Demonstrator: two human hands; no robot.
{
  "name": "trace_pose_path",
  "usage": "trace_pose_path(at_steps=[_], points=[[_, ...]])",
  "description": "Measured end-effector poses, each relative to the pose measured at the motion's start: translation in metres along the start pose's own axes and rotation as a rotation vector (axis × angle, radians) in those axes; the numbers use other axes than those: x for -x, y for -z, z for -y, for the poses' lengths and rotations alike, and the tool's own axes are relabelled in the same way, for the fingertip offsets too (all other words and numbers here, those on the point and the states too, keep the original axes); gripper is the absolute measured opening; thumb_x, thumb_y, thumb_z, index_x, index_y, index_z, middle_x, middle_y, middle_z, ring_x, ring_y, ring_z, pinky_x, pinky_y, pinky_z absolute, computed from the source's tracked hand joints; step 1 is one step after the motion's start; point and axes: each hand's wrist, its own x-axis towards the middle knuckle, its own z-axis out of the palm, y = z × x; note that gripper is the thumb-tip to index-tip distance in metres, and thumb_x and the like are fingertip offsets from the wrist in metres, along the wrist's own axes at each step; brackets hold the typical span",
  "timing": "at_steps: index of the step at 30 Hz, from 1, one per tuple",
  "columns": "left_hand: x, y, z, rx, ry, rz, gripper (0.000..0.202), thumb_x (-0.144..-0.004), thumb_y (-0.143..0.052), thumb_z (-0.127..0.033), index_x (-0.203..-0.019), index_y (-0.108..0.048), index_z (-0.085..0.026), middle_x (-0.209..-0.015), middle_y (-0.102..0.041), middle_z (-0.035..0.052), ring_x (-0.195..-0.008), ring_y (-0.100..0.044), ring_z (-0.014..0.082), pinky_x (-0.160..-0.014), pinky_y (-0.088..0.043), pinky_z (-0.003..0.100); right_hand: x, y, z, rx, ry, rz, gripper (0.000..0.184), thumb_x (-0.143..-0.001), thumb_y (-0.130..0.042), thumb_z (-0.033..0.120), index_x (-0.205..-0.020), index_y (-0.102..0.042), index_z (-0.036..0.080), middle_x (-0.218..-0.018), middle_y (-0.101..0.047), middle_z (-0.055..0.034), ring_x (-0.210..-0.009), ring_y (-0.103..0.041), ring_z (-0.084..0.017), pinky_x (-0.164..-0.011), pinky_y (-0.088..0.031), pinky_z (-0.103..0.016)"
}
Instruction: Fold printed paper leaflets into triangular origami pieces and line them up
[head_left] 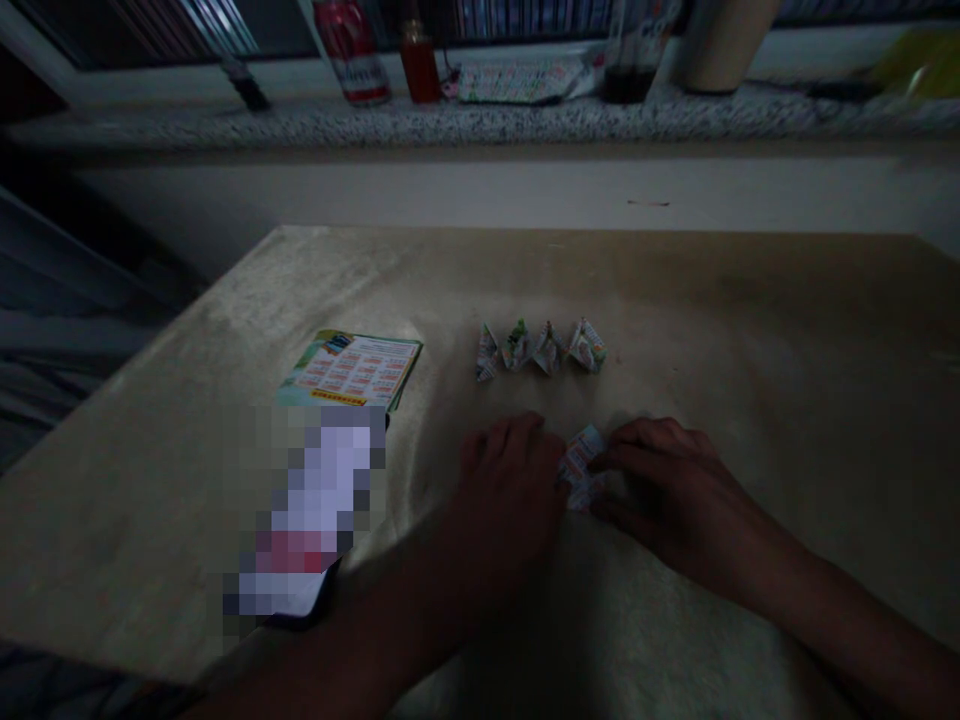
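A small printed piece of folded paper (582, 468) lies on the table between my two hands. My left hand (514, 490) is palm down with its fingers bent, gripping the paper's left edge near the thumb and index finger. From the right, my right hand (667, 490) holds the paper with the index finger and thumb at its edge. Just beyond my hands, several small folded paper pieces (549, 348) stand in a row, peaked and printed in green, red and white. The light is dim, and my fingers hide the paper's edges.
At left lie a stack of printed calendar cards (360, 365) and a phone (322, 510) with a blurred-out screen. Behind the table (750, 350), a speckled stone sill (480, 125) carries a red can (352, 50), a small red bottle (420, 65) and a glass of dark liquid (634, 60).
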Motion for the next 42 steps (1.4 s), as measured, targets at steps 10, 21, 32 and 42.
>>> trace_pose_path(at_steps=[10,21,32,42], points=[[0.001,0.009,0.001,0.138,-0.056,0.004,0.021,-0.100,-0.053,-0.023,-0.114,-0.068,-0.022,-0.144,-0.058,0.0128,-0.130,-0.052,0.0322,-0.103,-0.039,0.058,0.000,0.001,0.003,-0.017,-0.007,-0.005,0.028,-0.083,-0.076,0.019,-0.109,-0.071,0.029,-0.107,-0.067,-0.0046,-0.102,-0.060,-0.028,-0.088,-0.045,-0.048],[-0.002,0.003,0.000,0.162,-0.008,-0.051,0.024,-0.090,-0.068,-0.038,-0.109,-0.073,-0.024,-0.141,-0.061,0.0122,-0.126,-0.056,0.0346,-0.102,-0.036,0.061,-0.003,0.004,0.002,-0.058,-0.020,0.023,0.027,-0.083,-0.077,0.020,-0.108,-0.073,0.029,-0.109,-0.068,-0.0050,-0.105,-0.060,-0.028,-0.090,-0.045,-0.048],[-0.005,-0.001,-0.001,0.149,0.008,-0.054,0.031,-0.088,-0.069,-0.046,-0.112,-0.073,-0.025,-0.142,-0.060,0.0123,-0.128,-0.054,0.0342,-0.103,-0.034,0.060,-0.004,0.007,-0.003,-0.093,-0.003,0.045,0.031,-0.081,-0.077,0.017,-0.108,-0.075,0.031,-0.111,-0.069,-0.0041,-0.106,-0.061,-0.027,-0.093,-0.045,-0.049],[-0.004,0.008,0.003,0.210,0.040,0.021,0.021,-0.082,-0.074,-0.032,-0.102,-0.076,-0.026,-0.147,-0.055,0.0111,-0.135,-0.048,0.0337,-0.108,-0.033,0.058,-0.002,0.005,-0.001,-0.063,-0.020,0.042,0.035,-0.080,-0.076,0.014,-0.111,-0.075,0.031,-0.111,-0.069,-0.0045,-0.106,-0.062,-0.028,-0.092,-0.045,-0.051]])
